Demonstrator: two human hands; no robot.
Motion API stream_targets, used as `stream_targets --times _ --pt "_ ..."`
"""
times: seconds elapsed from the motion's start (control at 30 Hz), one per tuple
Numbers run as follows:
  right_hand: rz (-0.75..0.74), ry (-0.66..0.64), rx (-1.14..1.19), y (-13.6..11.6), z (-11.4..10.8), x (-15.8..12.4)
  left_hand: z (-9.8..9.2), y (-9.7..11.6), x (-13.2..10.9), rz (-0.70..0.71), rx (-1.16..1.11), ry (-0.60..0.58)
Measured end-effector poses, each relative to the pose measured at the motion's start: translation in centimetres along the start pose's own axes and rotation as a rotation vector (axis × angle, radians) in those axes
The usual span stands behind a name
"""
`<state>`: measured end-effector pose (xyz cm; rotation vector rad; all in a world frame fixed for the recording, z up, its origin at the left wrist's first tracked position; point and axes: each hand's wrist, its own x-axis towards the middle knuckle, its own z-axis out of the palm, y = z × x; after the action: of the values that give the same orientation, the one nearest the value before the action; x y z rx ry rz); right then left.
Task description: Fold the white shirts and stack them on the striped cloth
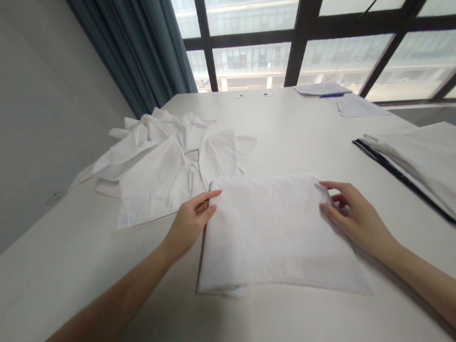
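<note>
A white cloth (271,230), roughly rectangular, lies in front of me, with a small fold showing under its near left edge. My left hand (192,218) pinches its left edge near the far corner, thumb and forefinger on the fabric. At the opposite side, my right hand (350,209) grips the right edge near the far corner between thumb and fingers. Just beyond my left hand, a loose heap of crumpled white cloths (153,166) spreads over the left of the table.
The white table (287,122) reaches toward the windows. At the right lie more white cloths (434,162) over a black flat item (404,184). Papers (362,105) and a blue pen (332,95) rest at the far right. A wall and blue curtain (137,47) stand left.
</note>
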<state>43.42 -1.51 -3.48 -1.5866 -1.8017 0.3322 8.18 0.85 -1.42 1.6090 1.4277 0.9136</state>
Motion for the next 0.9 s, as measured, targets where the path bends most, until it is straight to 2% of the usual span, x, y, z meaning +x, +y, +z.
stream_targets --times 0.17,0.3,0.37,0.43,0.53,0.6,0.7,0.8,0.9 --pt "-0.018 0.032 -0.009 -0.2 0.0 0.1 -0.7 0.2 0.3 -0.01 0.034 -0.145" --pt "-0.025 0.036 -0.005 -0.2 0.1 0.2 -1.1 0.0 0.2 0.05 0.295 -0.193" --pt "-0.017 0.026 -0.003 0.1 0.3 0.2 -1.0 -0.4 0.0 0.102 0.453 -0.151" --pt "-0.023 0.03 -0.017 0.4 0.4 0.2 -0.7 -0.7 -0.3 0.198 0.615 -0.054" --pt "-0.135 0.08 -0.094 0.2 0.3 -0.1 0.1 -0.8 -0.7 0.407 0.795 0.046" --pt "-0.236 0.087 -0.163 -0.4 0.1 -0.4 0.5 -0.8 -1.0 0.554 0.833 -0.019" --pt "-0.377 -0.013 -0.206 -1.6 0.1 -1.0 0.9 -1.0 -1.3 0.693 0.827 -0.227" --pt "-0.488 -0.209 -0.234 -2.2 0.3 -1.4 0.9 -1.3 -1.4 0.667 0.844 -0.373" --pt "-0.489 -0.364 -0.299 -2.0 0.6 -1.5 0.5 -1.5 -1.2 0.607 0.878 -0.433"
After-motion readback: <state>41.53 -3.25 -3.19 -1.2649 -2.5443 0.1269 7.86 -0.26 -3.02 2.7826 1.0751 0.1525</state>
